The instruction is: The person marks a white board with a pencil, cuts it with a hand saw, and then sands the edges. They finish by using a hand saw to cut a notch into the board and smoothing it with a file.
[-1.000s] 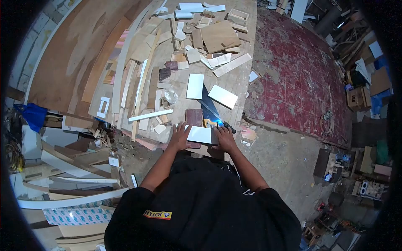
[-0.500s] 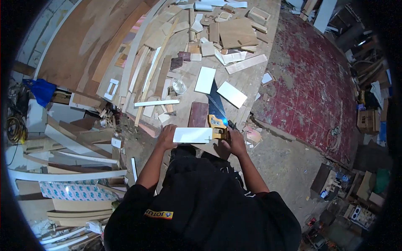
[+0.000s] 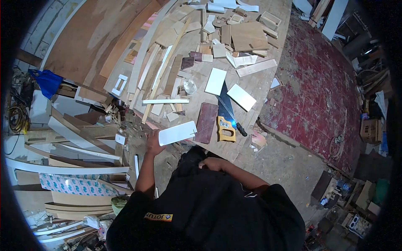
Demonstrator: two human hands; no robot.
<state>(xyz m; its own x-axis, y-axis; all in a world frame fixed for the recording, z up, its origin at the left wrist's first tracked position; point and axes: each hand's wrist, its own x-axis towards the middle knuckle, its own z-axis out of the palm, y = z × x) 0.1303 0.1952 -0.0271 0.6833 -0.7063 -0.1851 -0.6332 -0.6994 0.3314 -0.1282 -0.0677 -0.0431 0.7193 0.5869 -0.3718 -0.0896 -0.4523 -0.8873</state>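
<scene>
My left hand (image 3: pixel 153 143) grips the left end of a white board (image 3: pixel 178 133) with a small dark pencil mark near its right end. It is held tilted at the near edge of the workbench. My right hand (image 3: pixel 212 163) is drawn in against the dark clothing at my waist, fingers curled; whatever is in them is hidden. On the bench lies a handsaw (image 3: pixel 226 134) with a yellow handle, its blade tip under a white block (image 3: pixel 215 81). Beside the handle rests a small black torch (image 3: pixel 240 129) giving a bluish glow. A dark reddish board (image 3: pixel 207 123) lies left of the saw.
Another white block (image 3: pixel 241 98) lies right of the blade. Wood offcuts (image 3: pixel 249 37) and long strips (image 3: pixel 166 101) cover the workbench's (image 3: pixel 261 83) far and left parts. A clear glass-like object (image 3: pixel 190 86) stands among them. Curved panels (image 3: pixel 71 167) are stacked at left.
My right hand has left the board and saw area and come back to my waist. The white board has shifted left and tilted in my left hand. The view has moved slightly.
</scene>
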